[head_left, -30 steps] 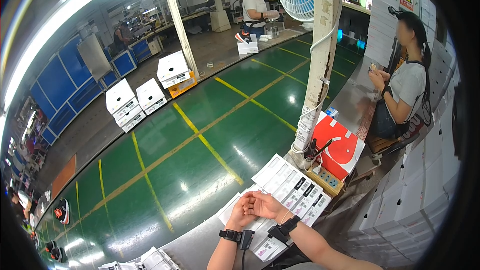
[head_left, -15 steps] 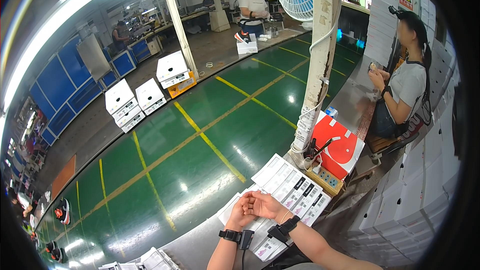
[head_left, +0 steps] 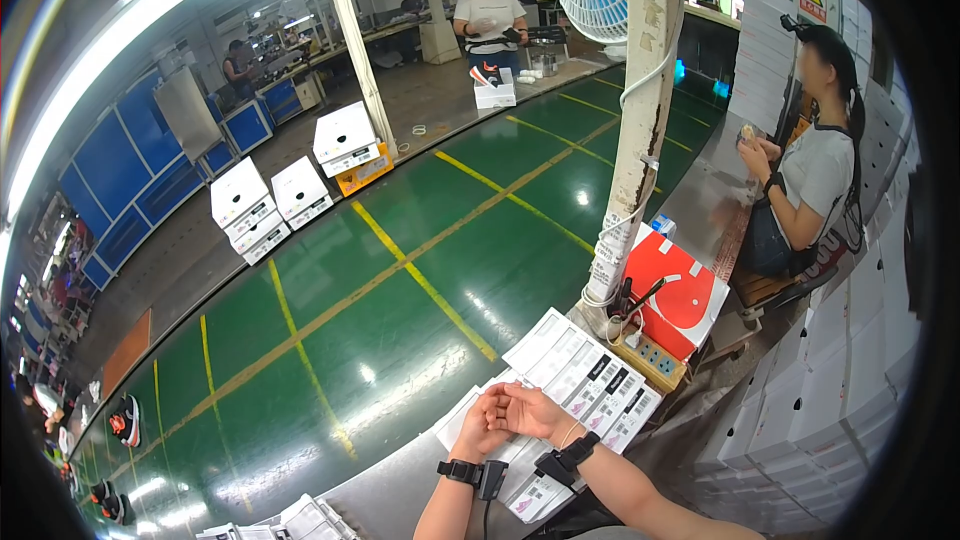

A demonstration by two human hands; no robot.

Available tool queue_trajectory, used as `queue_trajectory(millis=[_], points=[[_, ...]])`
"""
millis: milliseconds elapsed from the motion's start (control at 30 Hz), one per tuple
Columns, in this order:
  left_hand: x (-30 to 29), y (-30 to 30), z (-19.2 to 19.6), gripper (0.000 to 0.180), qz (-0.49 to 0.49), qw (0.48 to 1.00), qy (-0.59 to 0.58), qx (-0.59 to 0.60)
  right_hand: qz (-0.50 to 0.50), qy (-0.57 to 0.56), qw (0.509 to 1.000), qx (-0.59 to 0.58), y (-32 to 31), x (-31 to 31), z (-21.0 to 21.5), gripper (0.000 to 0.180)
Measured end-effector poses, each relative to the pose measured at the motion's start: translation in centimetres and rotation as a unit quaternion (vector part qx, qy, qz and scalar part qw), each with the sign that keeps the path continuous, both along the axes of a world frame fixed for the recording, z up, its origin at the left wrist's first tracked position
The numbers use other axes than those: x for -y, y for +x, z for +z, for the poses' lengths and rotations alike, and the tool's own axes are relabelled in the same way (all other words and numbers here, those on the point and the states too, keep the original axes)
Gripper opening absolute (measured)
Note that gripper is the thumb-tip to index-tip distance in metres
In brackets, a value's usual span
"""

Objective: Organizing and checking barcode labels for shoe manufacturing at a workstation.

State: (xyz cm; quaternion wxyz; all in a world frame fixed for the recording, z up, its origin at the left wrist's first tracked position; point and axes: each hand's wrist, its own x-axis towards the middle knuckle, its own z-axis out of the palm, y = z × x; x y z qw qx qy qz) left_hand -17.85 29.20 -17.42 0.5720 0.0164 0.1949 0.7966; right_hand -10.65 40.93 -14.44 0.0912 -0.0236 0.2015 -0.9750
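Observation:
Over the bench edge my left hand [head_left: 484, 423] and my right hand [head_left: 529, 411] rest against each other. Fingers of both are curled and pressed together, and no object shows in them. A black band with a small dark module sits on each wrist. Beneath the hands lie overlapping white printed cardboard pieces [head_left: 582, 372] with black labels and pink shoe pictures, perhaps box sides.
A green conveyor belt [head_left: 340, 280] with yellow lines runs past, carrying dark-orange shoes [head_left: 125, 421]. White boxes [head_left: 240, 198] line its far side. Close right stand a post [head_left: 640, 120], a power strip [head_left: 650, 360] and a red box [head_left: 680, 290]. Co-workers are beyond and at right.
My hands have not moved. The belt's lines and shoes have shifted slightly right and away. Across the belt, a co-worker has shifted left, and a dark-clothed person now shows behind.

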Motion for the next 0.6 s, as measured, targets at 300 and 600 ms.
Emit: queue_trajectory(millis=[300, 600], points=[[-0.1, -0.3, -1.8, 0.050, 0.005, 1.000, 0.010, 0.008, -0.001, 0.011, 1.000, 0.000, -0.1, 0.1, 0.0, 0.034], [0.0, 0.0, -0.6, 0.050, 0.013, 1.000, -0.011, 0.002, -0.002, 0.015, 1.000, 0.000, 0.0, 0.1, 0.1, 0.034]])
